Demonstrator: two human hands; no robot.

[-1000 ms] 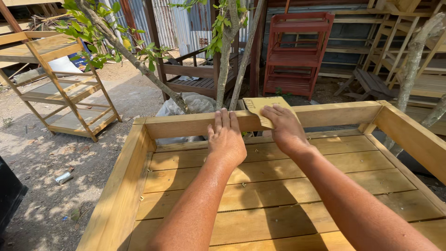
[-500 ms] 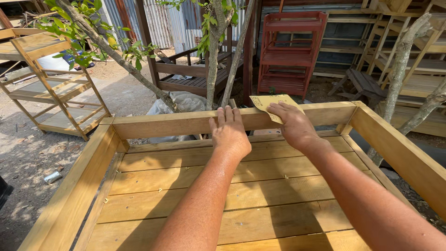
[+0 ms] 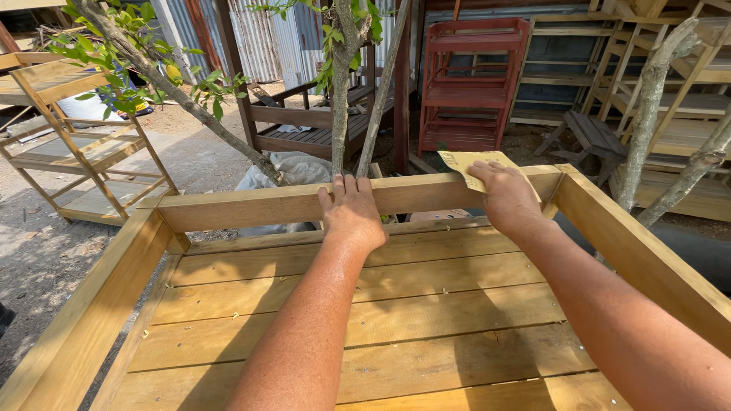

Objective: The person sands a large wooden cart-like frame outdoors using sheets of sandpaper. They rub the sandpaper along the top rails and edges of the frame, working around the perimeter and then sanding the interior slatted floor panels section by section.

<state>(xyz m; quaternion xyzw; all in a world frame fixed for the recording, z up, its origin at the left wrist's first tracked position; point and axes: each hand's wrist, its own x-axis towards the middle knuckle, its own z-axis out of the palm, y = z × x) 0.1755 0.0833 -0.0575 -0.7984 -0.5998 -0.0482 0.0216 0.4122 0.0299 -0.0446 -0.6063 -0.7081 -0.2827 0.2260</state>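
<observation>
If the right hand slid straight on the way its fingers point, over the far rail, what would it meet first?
The right hand presses a yellowish sheet of sandpaper on the far rail. Going straight on, it would push off the rail's back edge into open air. The red shelf unit lies roughly in line, though clearly farther back; depth is unclear.

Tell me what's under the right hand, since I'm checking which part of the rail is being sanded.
Under the right hand lies a yellowish sheet of sandpaper, pressed on the far wooden rail near its right corner. The hand covers the sheet's near part and the rail beneath.
</observation>
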